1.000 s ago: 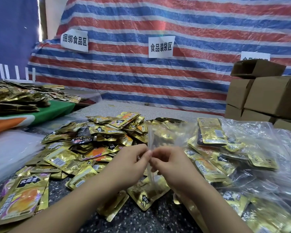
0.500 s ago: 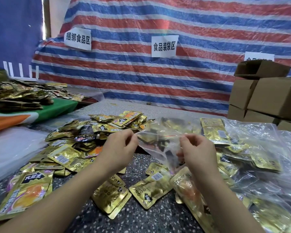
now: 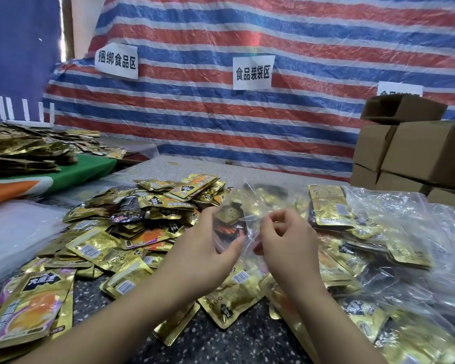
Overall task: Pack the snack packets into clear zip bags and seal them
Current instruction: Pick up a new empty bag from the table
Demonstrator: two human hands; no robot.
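Two hands, three white paper signs point(image 3: 252, 72), about six cardboard boxes point(image 3: 428, 151), and snack packets point(image 3: 142, 214) too many to count.

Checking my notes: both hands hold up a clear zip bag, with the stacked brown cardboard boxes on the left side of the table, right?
Not quite. In the head view the stacked brown cardboard boxes are on the right. Both the left hand and right hand do hold the clear zip bag.

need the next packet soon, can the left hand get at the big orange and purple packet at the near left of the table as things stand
Probably yes, once freed. The left hand now holds the clear zip bag, but the orange and purple packet lies on top at the near left, uncovered, on that arm's own side.
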